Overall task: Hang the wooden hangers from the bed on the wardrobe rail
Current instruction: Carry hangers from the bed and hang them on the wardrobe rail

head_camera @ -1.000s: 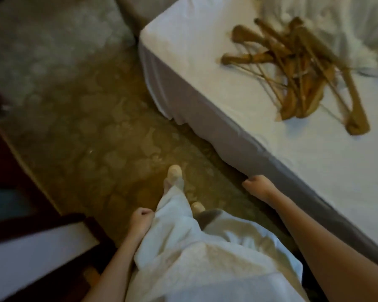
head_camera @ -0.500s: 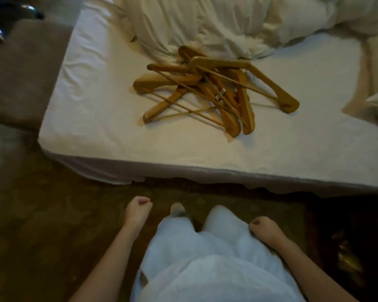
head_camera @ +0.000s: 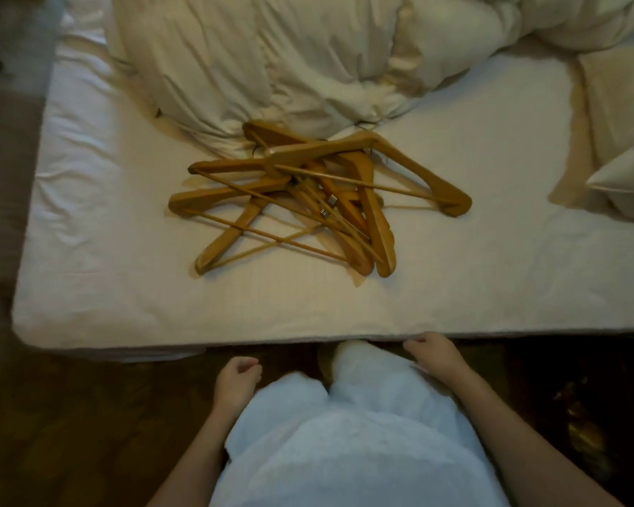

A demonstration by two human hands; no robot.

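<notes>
The person has turned and walked right up to the bed point(head_camera: 125, 287). A second ago the bed was off in the upper right of the frame; now it fills the top and middle, and the wooden hangers point(head_camera: 308, 199) lie right in the middle, just ahead. That means the walk over is done, and the next job is likely to reach out and pick some up. The hangers are in a messy pile, crossed over each other, so they may catch on one another when lifted. The left hand point(head_camera: 237, 378) hangs low in the frame, fingers loosely curled, holding nothing. The right hand point(head_camera: 432, 356) is loosely curled too, with nothing in it, by the near edge of the bed. A puffy duvet point(head_camera: 271, 60) is bunched up behind the pile, touching it. A pillow point(head_camera: 623, 177) sits at the right. The carpet point(head_camera: 88, 415) is dark. No wardrobe rail can be seen.
</notes>
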